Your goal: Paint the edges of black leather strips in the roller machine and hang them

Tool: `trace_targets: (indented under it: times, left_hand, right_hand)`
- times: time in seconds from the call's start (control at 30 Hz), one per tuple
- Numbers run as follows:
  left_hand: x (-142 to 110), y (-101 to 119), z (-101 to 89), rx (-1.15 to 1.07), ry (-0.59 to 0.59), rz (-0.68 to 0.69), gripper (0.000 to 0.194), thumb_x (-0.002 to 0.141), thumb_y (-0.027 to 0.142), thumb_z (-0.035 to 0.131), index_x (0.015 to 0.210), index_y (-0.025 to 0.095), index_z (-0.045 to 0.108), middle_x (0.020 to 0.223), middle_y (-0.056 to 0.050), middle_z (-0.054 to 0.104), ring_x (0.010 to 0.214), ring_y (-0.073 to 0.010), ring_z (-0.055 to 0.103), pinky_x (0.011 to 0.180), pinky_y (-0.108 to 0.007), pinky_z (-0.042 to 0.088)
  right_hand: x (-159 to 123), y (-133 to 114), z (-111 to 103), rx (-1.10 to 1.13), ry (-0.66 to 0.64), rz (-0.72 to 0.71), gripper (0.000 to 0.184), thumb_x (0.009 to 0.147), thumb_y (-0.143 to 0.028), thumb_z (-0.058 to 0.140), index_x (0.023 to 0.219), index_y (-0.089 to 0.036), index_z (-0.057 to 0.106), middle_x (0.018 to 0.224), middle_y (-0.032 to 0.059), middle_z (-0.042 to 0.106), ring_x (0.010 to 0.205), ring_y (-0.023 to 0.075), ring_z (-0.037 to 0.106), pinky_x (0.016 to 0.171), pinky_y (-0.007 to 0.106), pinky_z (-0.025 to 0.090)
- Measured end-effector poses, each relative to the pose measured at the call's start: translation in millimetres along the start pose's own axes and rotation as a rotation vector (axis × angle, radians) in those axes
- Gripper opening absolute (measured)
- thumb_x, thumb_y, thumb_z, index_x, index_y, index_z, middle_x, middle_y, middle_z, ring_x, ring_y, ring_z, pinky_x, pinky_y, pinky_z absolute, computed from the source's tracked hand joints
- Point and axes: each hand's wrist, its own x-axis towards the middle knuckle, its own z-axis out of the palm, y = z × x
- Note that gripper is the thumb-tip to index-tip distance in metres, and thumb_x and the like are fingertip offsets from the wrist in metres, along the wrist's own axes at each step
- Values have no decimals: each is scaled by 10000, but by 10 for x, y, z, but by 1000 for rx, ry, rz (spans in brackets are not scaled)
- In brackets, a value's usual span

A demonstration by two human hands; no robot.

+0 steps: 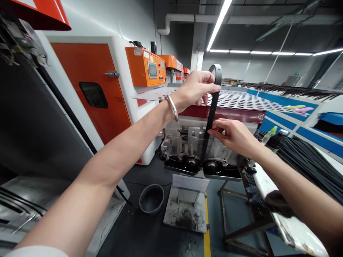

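A black belt strap (213, 107) stands almost upright in front of me, its upper part looped over. Near the top, my left hand (197, 87) pinches it between thumb and fingers. Lower down, my right hand (227, 132) has its thumb and fingertips closed on the same strap. The strap's lower part runs down between the two dark round wheels (192, 162) of a machine with a clear plastic guard (174, 144). Its lowest end is hidden in there.
Many black straps (308, 167) lie piled at right, beside a dark bottle (280, 138). Above the machine is a white perforated sheet (235, 100). A bucket (151, 200) stands on the floor. An orange-doored cabinet (91, 82) and an orange control box (146, 67) are at left.
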Motion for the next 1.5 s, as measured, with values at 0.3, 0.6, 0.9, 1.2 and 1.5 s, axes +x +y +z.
trace_targets:
  times: [0.3,0.6,0.9,1.2,1.5]
  left_hand:
    - [-362,-249,218,182,141,-34,269,782,270,752,591,181,585,570,-12,562,586,-127,500,524,-239,344]
    - [-1918,-253,212,-422,340,-359,308,877,514,589,809,240,714,603,-5,587,400,-90,383,357,-229,244]
    - [-3363,-825,879,-758,362,-1074,330,808,531,690,831,201,697,680,-12,566,482,-67,355,408,-182,140]
    - [-3791,-1051,1277,-646,353,-1264,312,841,474,652,869,164,672,719,-19,578,527,-81,409,438,-194,216]
    - [-3737,-1120,1763,-762,232,-1452,308,743,362,616,947,135,661,874,-74,654,764,-156,578,652,-249,437]
  right_hand:
    - [-798,-310,161,190,-19,237,345,956,-481,523,728,-224,488,603,-31,508,515,127,434,529,271,287]
    - [-1836,103,1845,614,-217,639,371,856,-504,607,1090,-216,612,1088,105,693,960,282,659,771,372,494]
    - [-1794,232,2503,675,-194,762,213,767,-348,620,945,-233,633,1116,77,686,1092,295,607,955,417,446]
    - [-2023,73,2435,777,-395,845,156,694,-362,588,718,-209,567,748,25,602,765,213,542,720,317,390]
    - [-2341,-392,2032,1095,-645,1073,260,671,-375,601,563,-215,426,567,-57,366,596,117,315,568,268,227]
